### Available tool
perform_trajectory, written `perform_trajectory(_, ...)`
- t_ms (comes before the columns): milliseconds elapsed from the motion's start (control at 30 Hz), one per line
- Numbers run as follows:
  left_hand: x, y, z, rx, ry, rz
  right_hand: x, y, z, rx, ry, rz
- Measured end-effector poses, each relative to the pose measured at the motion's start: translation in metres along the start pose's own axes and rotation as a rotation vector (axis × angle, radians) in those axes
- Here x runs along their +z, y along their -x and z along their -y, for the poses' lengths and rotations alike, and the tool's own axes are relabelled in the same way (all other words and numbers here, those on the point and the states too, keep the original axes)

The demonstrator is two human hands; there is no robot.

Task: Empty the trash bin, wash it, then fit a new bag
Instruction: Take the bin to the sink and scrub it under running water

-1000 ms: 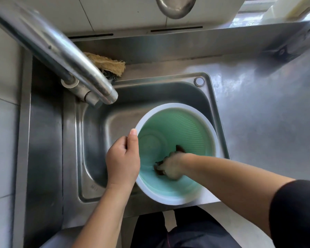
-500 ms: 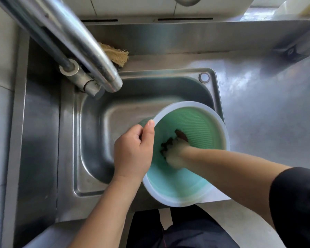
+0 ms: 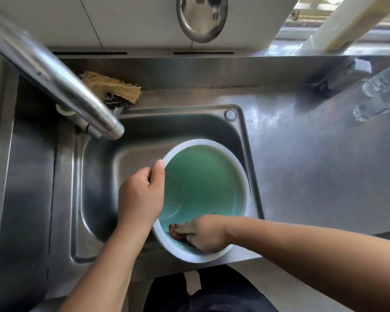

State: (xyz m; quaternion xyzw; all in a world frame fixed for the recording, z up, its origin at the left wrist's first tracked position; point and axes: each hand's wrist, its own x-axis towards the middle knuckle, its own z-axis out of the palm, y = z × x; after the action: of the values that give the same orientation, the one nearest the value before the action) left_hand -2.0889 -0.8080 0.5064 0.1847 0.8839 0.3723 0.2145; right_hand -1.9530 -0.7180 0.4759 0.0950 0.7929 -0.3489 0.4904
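A green trash bin [image 3: 203, 183] with a white rim stands tilted in the steel sink [image 3: 95, 176], its mouth facing up at me. My left hand [image 3: 142, 194] grips the rim on the bin's left side, thumb on the inside edge. Inside the bin near its front wall, my right hand [image 3: 203, 233] holds a dark brown scrubbing pad [image 3: 175, 229] pressed to the green plastic. The bin's base is hidden.
A steel faucet [image 3: 61, 86] reaches over the sink from the upper left. A frayed fibre scrubber [image 3: 115, 90] lies on the ledge behind it. Steel counter [image 3: 313, 165] spreads to the right, with a clear bottle [image 3: 383, 84] at its far right. A metal ladle [image 3: 202, 18] hangs on the wall.
My right hand has drawn the pad back from deep in the bin to the front wall near the rim. My left hand keeps its grip on the rim.
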Motion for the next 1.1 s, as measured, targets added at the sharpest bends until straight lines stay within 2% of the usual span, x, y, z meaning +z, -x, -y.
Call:
perform_trajectory(100, 0.001, 0.0, -0.002, 0.006, -0.013, 0.003, 0.001, 0.03, -0.023, 0.072, 0.453, -0.021)
perform_trajectory(233, 0.003, 0.001, -0.008, -0.012, -0.025, 0.013, 0.001, 0.063, -0.049, 0.03, 0.71, -0.272)
perform_trajectory(400, 0.005, 0.003, -0.015, -0.027, -0.058, 0.001, -0.026, 0.094, -0.075, -0.101, 0.779, -0.491)
perform_trajectory(500, 0.005, 0.002, -0.014, -0.036, -0.045, 0.003, -0.063, 0.109, -0.093, -0.162, 0.732, -0.774)
perform_trajectory(567, 0.005, 0.002, -0.013, -0.042, -0.038, 0.002, -0.099, 0.112, -0.11, -0.132, 0.731, -0.979)
perform_trajectory(667, 0.005, 0.003, -0.014, -0.04, -0.039, -0.01, -0.156, 0.099, -0.136, 0.049, 0.744, -1.17)
perform_trajectory(833, 0.007, 0.004, -0.012, -0.047, -0.052, -0.042, -0.217, 0.047, -0.167, 0.282, 0.668, -1.14)
perform_trajectory(1000, 0.009, 0.005, -0.009, -0.062, -0.039, -0.063, -0.205, -0.007, -0.191, 0.376, 0.419, -0.91)
perform_trajectory(1100, 0.007, 0.005, -0.005, -0.093, -0.035, -0.085, -0.209, -0.016, -0.196, 0.391, 0.306, -0.865)
